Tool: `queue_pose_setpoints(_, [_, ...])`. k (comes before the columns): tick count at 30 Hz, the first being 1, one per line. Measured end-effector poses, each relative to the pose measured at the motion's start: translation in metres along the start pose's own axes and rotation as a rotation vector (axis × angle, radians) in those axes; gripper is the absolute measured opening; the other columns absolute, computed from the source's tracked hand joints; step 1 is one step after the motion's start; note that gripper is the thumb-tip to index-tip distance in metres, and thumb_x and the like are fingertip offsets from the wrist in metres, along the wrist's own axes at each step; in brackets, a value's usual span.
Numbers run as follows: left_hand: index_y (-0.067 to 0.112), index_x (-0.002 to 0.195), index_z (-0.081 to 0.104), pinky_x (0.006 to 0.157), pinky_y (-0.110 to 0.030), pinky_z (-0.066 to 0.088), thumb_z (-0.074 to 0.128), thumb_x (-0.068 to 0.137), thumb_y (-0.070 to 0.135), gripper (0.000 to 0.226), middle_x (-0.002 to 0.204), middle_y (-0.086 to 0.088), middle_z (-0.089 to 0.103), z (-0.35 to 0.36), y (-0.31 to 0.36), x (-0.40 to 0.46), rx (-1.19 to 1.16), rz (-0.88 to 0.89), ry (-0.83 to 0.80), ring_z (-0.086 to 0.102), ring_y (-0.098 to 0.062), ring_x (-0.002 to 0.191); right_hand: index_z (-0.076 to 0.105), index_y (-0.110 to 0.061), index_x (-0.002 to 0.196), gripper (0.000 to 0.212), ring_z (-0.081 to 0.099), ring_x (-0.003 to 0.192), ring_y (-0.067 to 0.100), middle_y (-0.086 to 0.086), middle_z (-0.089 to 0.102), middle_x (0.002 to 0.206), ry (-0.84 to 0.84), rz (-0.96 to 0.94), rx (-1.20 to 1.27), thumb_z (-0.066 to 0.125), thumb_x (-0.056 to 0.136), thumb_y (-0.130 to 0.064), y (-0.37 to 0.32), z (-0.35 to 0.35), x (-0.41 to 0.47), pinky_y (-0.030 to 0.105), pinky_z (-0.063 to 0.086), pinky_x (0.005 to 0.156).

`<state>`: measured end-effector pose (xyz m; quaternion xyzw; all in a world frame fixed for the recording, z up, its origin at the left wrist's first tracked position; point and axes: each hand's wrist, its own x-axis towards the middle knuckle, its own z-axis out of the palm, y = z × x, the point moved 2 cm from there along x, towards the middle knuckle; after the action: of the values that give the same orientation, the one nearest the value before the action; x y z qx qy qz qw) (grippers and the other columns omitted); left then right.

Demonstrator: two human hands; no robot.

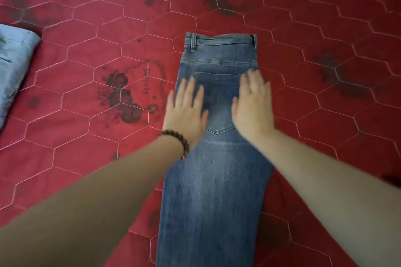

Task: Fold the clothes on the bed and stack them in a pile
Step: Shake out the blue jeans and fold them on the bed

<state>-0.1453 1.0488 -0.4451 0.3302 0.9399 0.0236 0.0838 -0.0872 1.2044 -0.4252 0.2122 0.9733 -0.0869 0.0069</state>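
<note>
A pair of blue jeans (214, 180) lies lengthwise on the bed, folded in half along its length, waistband at the far end and back pocket facing up. The legs run off the bottom of the frame. My left hand (186, 110), with a brown bead bracelet at the wrist, lies flat with straight fingers on the left edge of the jeans beside the pocket. Flat on the right edge rests my right hand (252, 106), fingers spread. Both hands are slightly blurred.
A red quilted bedspread (86, 115) with hexagon stitching and dark flower prints covers the bed. A folded light blue garment (15, 60) lies at the left edge of the frame.
</note>
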Motion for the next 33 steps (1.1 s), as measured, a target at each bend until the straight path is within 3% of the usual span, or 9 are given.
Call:
queue_pose_setpoints(4, [0.017, 0.154, -0.007, 0.12, -0.046, -0.009, 0.009, 0.1, 0.043, 0.061, 0.162, -0.005, -0.014, 0.046, 0.021, -0.063, 0.006, 0.124, -0.164, -0.017, -0.025, 0.148, 0.006, -0.007, 0.154, 0.063, -0.009, 0.15, 0.022, 0.009, -0.002, 0.163, -0.21, -0.181, -0.066, 0.034, 0.099, -0.02, -0.027, 0.054, -0.075, 0.047, -0.001, 0.122])
queue_pose_setpoints(9, [0.023, 0.154, -0.003, 0.12, -0.047, -0.008, 0.009, 0.102, 0.042, 0.057, 0.161, -0.007, -0.01, 0.062, 0.027, -0.11, -0.019, 0.105, -0.102, -0.012, -0.027, 0.149, 0.018, -0.009, 0.153, 0.055, 0.006, 0.15, 0.021, 0.008, 0.012, 0.162, -0.114, -0.003, -0.002, 0.02, 0.102, -0.032, -0.029, 0.073, -0.135, 0.05, 0.004, 0.121])
queue_pose_setpoints(12, [0.023, 0.154, -0.002, 0.12, -0.047, -0.008, 0.011, 0.102, 0.043, 0.057, 0.162, -0.005, -0.007, 0.066, 0.027, -0.146, -0.016, 0.131, -0.113, -0.01, -0.026, 0.149, 0.022, -0.012, 0.153, 0.056, 0.008, 0.15, 0.023, 0.008, 0.015, 0.161, -0.105, -0.007, -0.007, 0.017, 0.102, -0.035, -0.034, 0.077, -0.171, 0.052, 0.007, 0.121])
queue_pose_setpoints(25, [0.02, 0.154, -0.001, 0.119, -0.051, -0.005, 0.01, 0.1, 0.044, 0.06, 0.162, -0.006, -0.005, 0.084, 0.032, -0.321, -0.016, 0.223, -0.216, -0.009, -0.027, 0.149, 0.014, -0.014, 0.153, 0.055, 0.008, 0.15, 0.022, 0.006, 0.013, 0.161, -0.142, 0.107, -0.006, 0.02, 0.103, -0.037, -0.063, 0.092, -0.363, 0.05, 0.012, 0.12])
queue_pose_setpoints(33, [0.019, 0.154, -0.001, 0.12, -0.053, 0.002, 0.007, 0.1, 0.042, 0.059, 0.162, -0.008, -0.006, 0.097, 0.048, -0.401, -0.046, 0.148, -0.22, -0.01, -0.027, 0.149, 0.018, -0.015, 0.153, 0.054, 0.009, 0.15, 0.023, 0.007, 0.013, 0.161, -0.147, 0.096, -0.007, 0.022, 0.103, -0.035, -0.074, 0.097, -0.439, 0.05, 0.011, 0.121])
